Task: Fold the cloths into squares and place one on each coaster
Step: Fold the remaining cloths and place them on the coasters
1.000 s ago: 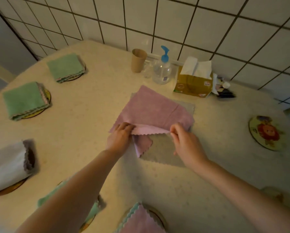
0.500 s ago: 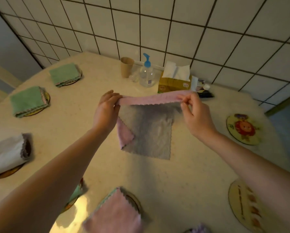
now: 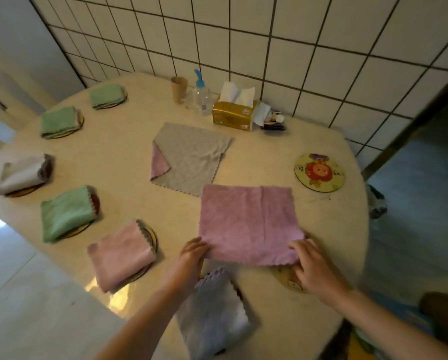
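The pink cloth [image 3: 247, 223] lies spread flat on the table [image 3: 129, 162], near the front edge, and both hands hold its near edge. The left hand [image 3: 191, 258] pinches the near left corner, the fingers closed on the fabric, and the right hand [image 3: 315, 268] is clamped on the near right corner. Under this right corner a coaster [image 3: 286, 279] is partly covered by the cloth and the hand. The far left corner of the pink cloth comes just beside the near edge of the grey cloth [image 3: 191, 158], which lies open in the middle with one corner turned over and showing pink. To the right, the lion coaster [image 3: 319, 172] is bare and stands apart from both cloths. Along the left edge, folded cloths rest on their coasters, and the white folded cloth [image 3: 212, 318] lies between the forearms. Open table remains between the grey cloth and the lion coaster.
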